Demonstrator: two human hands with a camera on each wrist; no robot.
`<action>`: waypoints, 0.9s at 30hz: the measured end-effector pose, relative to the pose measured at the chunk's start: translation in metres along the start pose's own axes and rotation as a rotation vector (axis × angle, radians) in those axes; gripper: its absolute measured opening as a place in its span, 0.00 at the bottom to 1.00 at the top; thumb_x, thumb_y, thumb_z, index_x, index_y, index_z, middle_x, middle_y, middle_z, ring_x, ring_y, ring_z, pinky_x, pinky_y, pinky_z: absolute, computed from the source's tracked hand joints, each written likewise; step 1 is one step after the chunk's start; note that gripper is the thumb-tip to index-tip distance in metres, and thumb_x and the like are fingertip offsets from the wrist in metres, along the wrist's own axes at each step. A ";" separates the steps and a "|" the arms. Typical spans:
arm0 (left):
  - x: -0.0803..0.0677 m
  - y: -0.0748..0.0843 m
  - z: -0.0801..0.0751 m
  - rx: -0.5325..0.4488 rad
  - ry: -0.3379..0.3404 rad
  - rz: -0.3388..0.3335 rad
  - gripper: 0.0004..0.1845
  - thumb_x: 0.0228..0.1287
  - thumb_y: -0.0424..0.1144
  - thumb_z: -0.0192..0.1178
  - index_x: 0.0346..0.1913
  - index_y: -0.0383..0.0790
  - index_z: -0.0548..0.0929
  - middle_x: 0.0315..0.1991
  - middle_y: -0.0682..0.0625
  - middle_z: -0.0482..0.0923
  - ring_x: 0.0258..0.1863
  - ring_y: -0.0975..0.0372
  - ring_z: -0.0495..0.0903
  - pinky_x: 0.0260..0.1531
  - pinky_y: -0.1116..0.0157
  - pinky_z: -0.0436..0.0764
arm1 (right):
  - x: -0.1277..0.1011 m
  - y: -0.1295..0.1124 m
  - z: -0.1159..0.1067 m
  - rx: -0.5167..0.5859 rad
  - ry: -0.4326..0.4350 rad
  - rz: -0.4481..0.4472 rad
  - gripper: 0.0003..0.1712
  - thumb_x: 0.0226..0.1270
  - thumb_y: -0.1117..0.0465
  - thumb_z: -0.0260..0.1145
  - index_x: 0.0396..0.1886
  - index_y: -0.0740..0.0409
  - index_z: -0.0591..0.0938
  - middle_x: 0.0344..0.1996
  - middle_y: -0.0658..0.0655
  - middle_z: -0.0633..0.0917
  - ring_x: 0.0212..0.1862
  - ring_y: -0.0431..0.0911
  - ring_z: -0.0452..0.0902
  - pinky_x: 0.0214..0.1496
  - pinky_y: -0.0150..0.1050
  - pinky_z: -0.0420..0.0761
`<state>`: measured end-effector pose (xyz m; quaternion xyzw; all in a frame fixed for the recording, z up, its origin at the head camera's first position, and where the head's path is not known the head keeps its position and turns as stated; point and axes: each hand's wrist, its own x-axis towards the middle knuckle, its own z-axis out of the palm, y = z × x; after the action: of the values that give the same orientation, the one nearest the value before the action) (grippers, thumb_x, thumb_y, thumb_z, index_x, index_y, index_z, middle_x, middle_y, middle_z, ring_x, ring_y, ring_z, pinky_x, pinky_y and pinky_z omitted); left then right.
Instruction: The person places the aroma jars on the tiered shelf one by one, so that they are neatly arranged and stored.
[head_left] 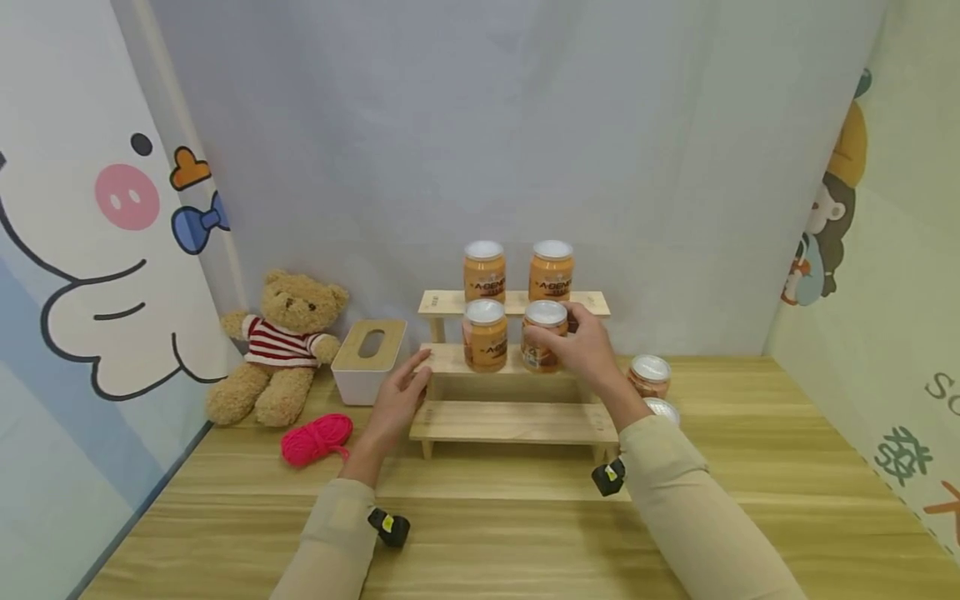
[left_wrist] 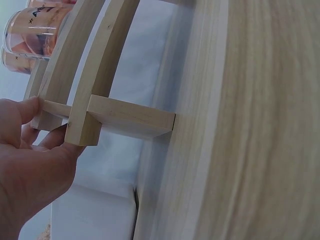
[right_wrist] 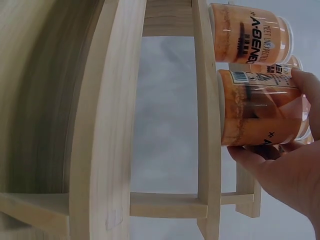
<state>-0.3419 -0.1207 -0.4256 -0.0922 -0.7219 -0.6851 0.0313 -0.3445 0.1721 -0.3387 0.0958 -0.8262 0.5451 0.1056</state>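
Observation:
My right hand (head_left: 591,343) grips an orange jar (right_wrist: 265,107) with a pale lid, its thumb and fingers round opposite sides. That jar stands upright at the right of the middle tier of a three-tier wooden shelf (head_left: 517,423). Left of it on the same tier is a matching jar (head_left: 486,343). On the top tier stand two more, a left jar (head_left: 484,273) and a right jar (head_left: 551,273). My left hand (left_wrist: 37,165) holds the left end of the shelf's middle tier, thumb on one side and fingers curled at the other.
Right of the shelf, partly behind my right forearm, stand two more jars (head_left: 649,377). To the left are a tissue box (head_left: 348,385) with a wooden lid, a teddy bear (head_left: 281,342) and a bundle of pink yarn (head_left: 317,439). A grey curtain (head_left: 450,125) hangs behind.

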 end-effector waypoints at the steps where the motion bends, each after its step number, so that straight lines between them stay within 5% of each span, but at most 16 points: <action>1: 0.000 0.000 0.001 0.003 -0.002 0.001 0.25 0.81 0.42 0.49 0.76 0.42 0.66 0.60 0.32 0.71 0.58 0.52 0.70 0.64 0.51 0.68 | 0.000 0.000 0.000 -0.004 0.000 0.000 0.44 0.61 0.44 0.74 0.70 0.60 0.69 0.57 0.61 0.78 0.57 0.55 0.75 0.55 0.53 0.79; 11: 0.001 0.001 0.003 -0.012 -0.002 -0.005 0.25 0.80 0.42 0.49 0.76 0.43 0.66 0.60 0.33 0.72 0.60 0.52 0.70 0.65 0.53 0.67 | 0.000 -0.002 0.000 -0.002 -0.001 0.011 0.45 0.62 0.44 0.74 0.71 0.60 0.68 0.58 0.61 0.78 0.57 0.55 0.74 0.56 0.52 0.78; 18: 0.002 -0.001 0.001 0.008 0.003 0.002 0.26 0.80 0.44 0.50 0.76 0.43 0.66 0.54 0.36 0.74 0.52 0.57 0.71 0.62 0.55 0.70 | -0.009 -0.005 -0.007 0.086 -0.024 0.050 0.48 0.61 0.45 0.75 0.74 0.61 0.64 0.63 0.62 0.74 0.63 0.56 0.71 0.62 0.53 0.74; 27: 0.001 -0.001 -0.001 -0.018 -0.005 -0.010 0.26 0.81 0.43 0.49 0.76 0.42 0.65 0.64 0.35 0.71 0.64 0.50 0.68 0.66 0.52 0.66 | -0.033 -0.004 -0.032 0.086 0.016 0.060 0.52 0.59 0.44 0.76 0.76 0.62 0.62 0.67 0.63 0.72 0.68 0.57 0.66 0.67 0.54 0.69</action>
<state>-0.3428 -0.1221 -0.4260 -0.0906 -0.7161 -0.6916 0.0255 -0.3095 0.2015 -0.3321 0.0708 -0.8035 0.5840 0.0915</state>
